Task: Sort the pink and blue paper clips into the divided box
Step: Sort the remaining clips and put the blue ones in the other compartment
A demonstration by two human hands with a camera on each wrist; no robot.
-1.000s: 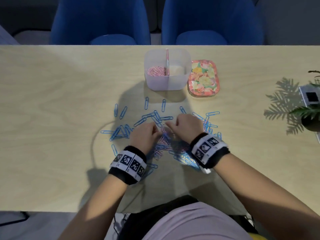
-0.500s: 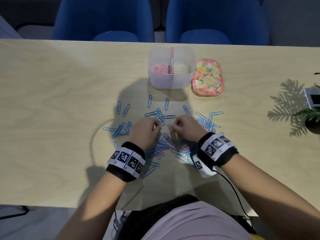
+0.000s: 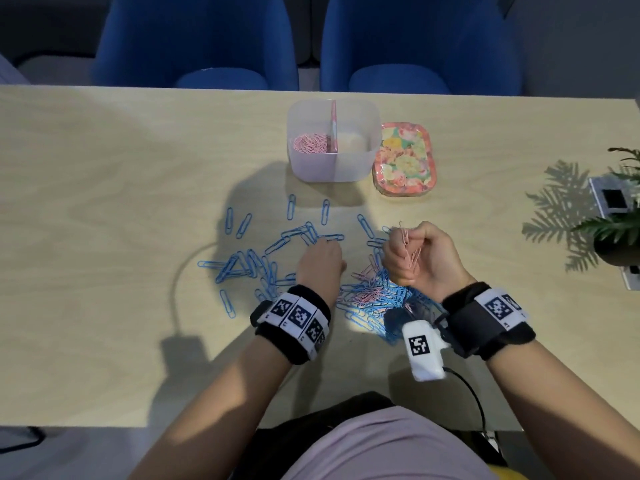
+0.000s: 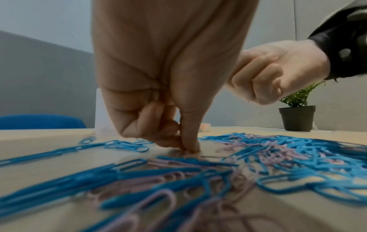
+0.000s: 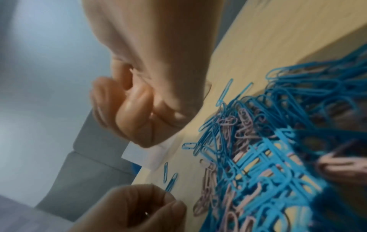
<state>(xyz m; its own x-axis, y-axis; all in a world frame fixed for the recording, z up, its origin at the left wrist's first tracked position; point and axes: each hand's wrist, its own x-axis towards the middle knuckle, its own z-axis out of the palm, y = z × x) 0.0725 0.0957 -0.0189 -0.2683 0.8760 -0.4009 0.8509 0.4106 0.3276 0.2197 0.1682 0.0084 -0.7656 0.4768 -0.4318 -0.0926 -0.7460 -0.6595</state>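
A translucent divided box [image 3: 360,168] stands at the table's far middle, with pink paper clips [image 3: 309,144] in its left compartment. Blue clips [image 3: 242,265] lie scattered in front of it, and a mixed pink and blue pile [image 3: 372,296] [image 4: 268,150] [image 5: 258,141] lies between my hands. My right hand [image 3: 407,252] [image 5: 129,109] is lifted above the pile, fingers curled round a bunch of pink clips [image 3: 404,237]. My left hand [image 3: 320,259] [image 4: 187,149] has thumb and forefinger pinched on the tabletop at the pile's edge, seemingly on a pink clip.
A flowered tin [image 3: 403,159] sits right of the box. A potted plant [image 3: 616,237] [image 4: 297,117] and a socket plate [image 3: 613,202] stand at the right edge. Two blue chairs [image 3: 194,46] face the far side. A cable hangs from my right wrist camera [image 3: 424,348].
My right hand has risen off the pile and swung right, turning its fist up with pink clips in it. The left hand stays low at the pile, still pinching.
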